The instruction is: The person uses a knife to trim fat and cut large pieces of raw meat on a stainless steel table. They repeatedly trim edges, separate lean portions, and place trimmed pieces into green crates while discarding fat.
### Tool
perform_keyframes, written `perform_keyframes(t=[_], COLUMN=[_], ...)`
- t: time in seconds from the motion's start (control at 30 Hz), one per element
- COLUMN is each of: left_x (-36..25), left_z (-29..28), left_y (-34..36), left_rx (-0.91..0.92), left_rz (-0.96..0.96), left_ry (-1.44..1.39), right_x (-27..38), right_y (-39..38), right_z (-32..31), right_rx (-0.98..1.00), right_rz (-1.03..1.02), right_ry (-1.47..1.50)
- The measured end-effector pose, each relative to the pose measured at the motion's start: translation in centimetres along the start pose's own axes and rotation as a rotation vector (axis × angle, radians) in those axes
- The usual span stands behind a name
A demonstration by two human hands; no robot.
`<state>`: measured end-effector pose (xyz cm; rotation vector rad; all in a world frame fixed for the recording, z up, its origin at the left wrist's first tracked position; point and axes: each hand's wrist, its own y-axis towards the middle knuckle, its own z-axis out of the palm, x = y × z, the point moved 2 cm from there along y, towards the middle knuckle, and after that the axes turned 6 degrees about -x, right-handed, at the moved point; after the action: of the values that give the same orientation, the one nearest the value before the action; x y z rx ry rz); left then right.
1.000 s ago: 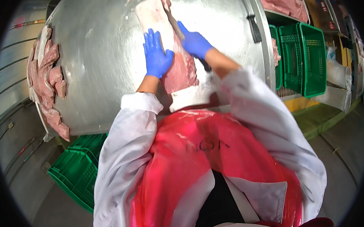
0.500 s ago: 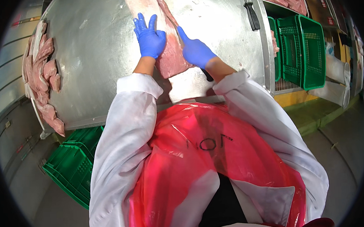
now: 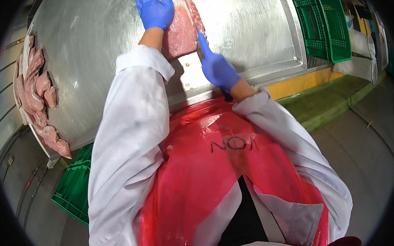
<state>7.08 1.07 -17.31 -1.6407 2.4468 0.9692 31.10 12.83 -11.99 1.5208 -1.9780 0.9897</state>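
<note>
Pink meat point(image 3: 181, 35) lies ahead of us on a steel desk point(image 3: 99, 57), btwn our two hands. Its long axis runs away from our body, far end leaning a bit L & cut off by the top of the view; the blunt near end faces us, short of the desk's near edge. A narrower strip point(image 3: 193, 11) runs down its R side; can't tell if it's fully parted.

Our L hand point(image 3: 156, 12), blue glove, is released: palm down, fingers spread (tips out of view), lying across the meat's L edge, thumb on top. Our R hand point(image 3: 220, 71), same glove, grasps a knife point(image 3: 227, 96), index finger out straight, pointing fwd. Only the black handle butt shows clearly, below the fist; most of the blade is hidden, so we can't tell where its tip is.

Key relation: the meat is fwd & slightly L of the R hand, whose index tip is at the meat's R side near the close end. R hand is nearer our body; L hand is farther up, on the opp. side.

Around: a pile point(image 3: 37, 88) of cut pcs at the desk's far L, a green crate point(image 3: 336, 29) off to the R, a red apron point(image 3: 207, 166) on us.
</note>
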Motion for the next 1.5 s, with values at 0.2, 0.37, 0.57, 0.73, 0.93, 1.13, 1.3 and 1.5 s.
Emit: perform_keyframes(t=[0.2,0.37,0.57,0.73,0.93,1.13,1.3,1.5], left_x=[-3.3,-4.7,4.0,3.9,9.7,-16.0,-3.3,-3.6], left_z=[-0.9,-2.6,-1.7,-2.1,-1.0,-5.8,0.1,2.2], left_y=[5.1,7.3,6.1,1.3,1.0,5.7,3.9,7.7], left_rx=[0.574,0.657,0.407,0.657,0.613,0.680,0.667,0.741], left_rz=[-0.560,-0.607,-0.545,-0.898,-0.665,-0.097,-0.590,-0.539], left_ry=[0.113,0.203,-0.372,-1.304,-0.519,0.203,-0.818,-0.359], right_x=[-1.8,-6.5,-9.7,-12.1,-13.2,-12.3,-12.6,-15.0], right_y=[-15.9,-20.5,-20.8,-18.3,-10.6,-2.6,1.0,4.2], right_z=[-3.8,-10.9,-16.3,-17.6,-22.1,-24.0,-24.5,-23.2], right_rx=[0.235,0.019,-0.345,-0.318,-0.208,-0.206,-0.203,-0.172], right_rz=[0.032,0.296,0.456,0.458,0.309,0.235,0.215,0.194], right_ry=[0.006,0.195,0.472,0.553,0.490,0.483,0.527,0.502])
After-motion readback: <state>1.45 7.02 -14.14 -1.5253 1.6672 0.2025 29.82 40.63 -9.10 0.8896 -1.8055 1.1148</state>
